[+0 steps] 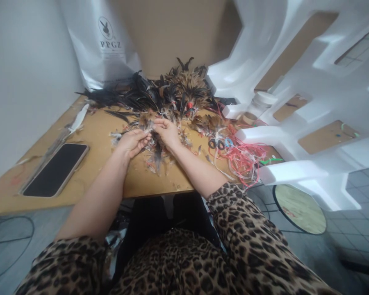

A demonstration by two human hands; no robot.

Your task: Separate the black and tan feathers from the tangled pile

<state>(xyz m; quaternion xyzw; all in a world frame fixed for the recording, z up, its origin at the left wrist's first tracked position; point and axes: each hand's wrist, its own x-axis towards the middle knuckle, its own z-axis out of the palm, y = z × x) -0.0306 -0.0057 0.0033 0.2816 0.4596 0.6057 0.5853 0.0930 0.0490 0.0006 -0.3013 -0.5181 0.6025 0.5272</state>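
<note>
So both hands (pixel 133 143) (pixel 167 132) are pinching close together at a small feather (pixel 149 130) between the fingertips. Loose feathers (pixel 155 157) are lying under them on the tabletop (pixel 104 174).

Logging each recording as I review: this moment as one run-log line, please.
left hand: pinching feathers | right hand: pinching there too, fingertips near left's | smartphone: on table | scissors: beside pink strings

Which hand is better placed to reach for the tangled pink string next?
Probably the right hand: the pink string lies on its side of the yellow-brown table, while the left hand would have to cross over.
</note>
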